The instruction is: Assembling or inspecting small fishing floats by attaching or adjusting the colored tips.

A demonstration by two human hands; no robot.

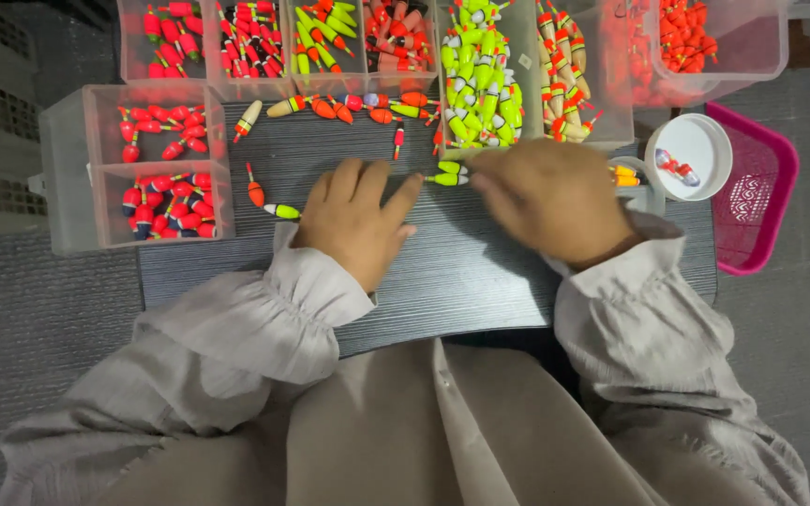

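My left hand [356, 217] lies flat on the dark board [461, 281], fingers spread and pointing up-right, holding nothing. My right hand [553, 199] is curled just to its right, its fingertips at two yellow-green fishing floats [449, 173] lying on the board; whether it grips them I cannot tell. A row of loose orange and yellow floats [349, 105] runs along the board's far edge. One orange float [255, 190] and one yellow-green float [283, 212] lie left of my left hand.
Clear plastic bins of red floats [166, 201] stand at left. More bins of red, green and orange floats [480, 84] line the back. A white round lid [696, 150] and a pink basket [761, 192] sit at right. My grey sleeves cover the lap.
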